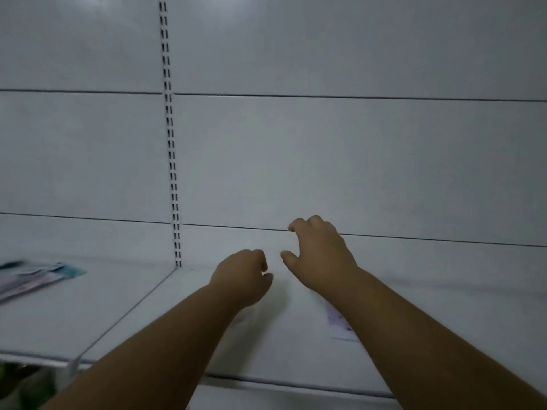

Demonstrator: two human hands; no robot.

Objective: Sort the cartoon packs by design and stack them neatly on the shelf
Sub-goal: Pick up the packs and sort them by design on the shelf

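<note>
Packs (35, 281) are seen lying far left on the shelf (88, 315), nearer the left hand (242, 276); both hands, right hand (319, 255) included, are loosely curled, holding nothing.

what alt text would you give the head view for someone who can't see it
Two bare forearms reach over a white shelf, the left hand and right hand loosely curled and holding nothing. A blurred stack of packs lies at far left, and part of another pack shows under the right forearm.
</note>
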